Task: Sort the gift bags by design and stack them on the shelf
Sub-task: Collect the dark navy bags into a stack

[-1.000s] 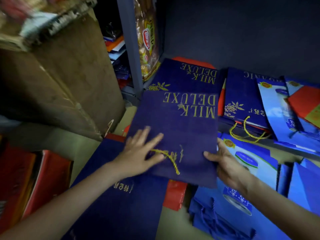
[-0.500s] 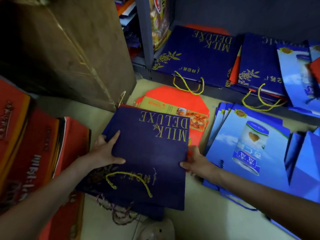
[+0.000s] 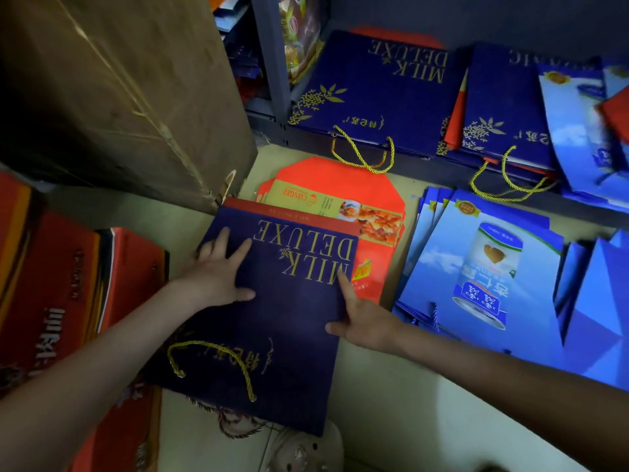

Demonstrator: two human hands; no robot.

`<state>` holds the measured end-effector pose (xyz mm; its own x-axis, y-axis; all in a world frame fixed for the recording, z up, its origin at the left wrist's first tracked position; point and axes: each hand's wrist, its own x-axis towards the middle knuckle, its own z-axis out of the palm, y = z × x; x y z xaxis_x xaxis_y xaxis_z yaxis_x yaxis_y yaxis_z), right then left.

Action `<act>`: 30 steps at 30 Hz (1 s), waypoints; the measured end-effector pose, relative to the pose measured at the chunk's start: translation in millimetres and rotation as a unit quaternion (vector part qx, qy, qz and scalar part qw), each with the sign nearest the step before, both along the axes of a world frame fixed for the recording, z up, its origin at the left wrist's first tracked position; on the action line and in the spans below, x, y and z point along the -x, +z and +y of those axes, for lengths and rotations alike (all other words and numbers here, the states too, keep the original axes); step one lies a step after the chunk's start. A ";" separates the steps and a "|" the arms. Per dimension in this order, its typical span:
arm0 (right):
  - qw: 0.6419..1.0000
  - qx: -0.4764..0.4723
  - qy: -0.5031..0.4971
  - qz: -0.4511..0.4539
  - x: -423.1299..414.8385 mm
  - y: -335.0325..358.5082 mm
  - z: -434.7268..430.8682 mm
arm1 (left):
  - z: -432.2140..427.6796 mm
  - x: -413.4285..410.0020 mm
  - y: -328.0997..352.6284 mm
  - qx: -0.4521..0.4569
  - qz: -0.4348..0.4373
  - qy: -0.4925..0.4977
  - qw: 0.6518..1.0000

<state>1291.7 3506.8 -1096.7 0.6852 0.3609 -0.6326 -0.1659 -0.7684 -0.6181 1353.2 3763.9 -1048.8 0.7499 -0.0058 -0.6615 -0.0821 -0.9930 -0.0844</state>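
A navy "MILK DELUXE" gift bag (image 3: 289, 328) with a gold cord handle lies flat on top of a floor pile. My left hand (image 3: 211, 281) presses flat on its left part, fingers spread. My right hand (image 3: 360, 321) holds its right edge, thumb and forefinger on top and the other fingers hidden beneath. Matching navy bags (image 3: 374, 93) are stacked on the low shelf (image 3: 435, 168), with a second navy stack (image 3: 503, 110) beside them. Light blue bags (image 3: 571, 131) lie further right on the shelf.
Red and orange flat bags (image 3: 340, 178) lie on the floor behind the navy pile. A fan of light blue bags (image 3: 442, 267) covers the floor at right. A big cardboard box (image 3: 119, 80) stands at left, above red cartons (image 3: 51, 284).
My view dropped from the shelf to the floor pile. Both hands left the shelf stack and took a navy bag on the floor. My left hand has slid onto its top face.
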 end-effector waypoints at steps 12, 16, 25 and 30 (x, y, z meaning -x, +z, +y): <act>0.923 0.152 -0.147 -0.321 -145.0 24.2 -98.5 | -166.4 -147.0 -11.9 0.078 -0.336 -0.169 0.923; 0.916 0.126 -0.194 -0.329 -165.1 14.6 -119.7 | -204.2 -184.3 -18.7 0.071 -0.298 -0.228 0.924; 0.864 -0.270 -0.410 -0.114 -183.0 21.7 -132.3 | -232.4 -201.2 -26.9 -0.032 -0.291 -0.284 0.913; 0.747 -0.447 -0.491 -0.039 -191.8 38.5 -131.1 | -204.3 -185.5 -10.2 -0.015 -0.409 -0.346 0.844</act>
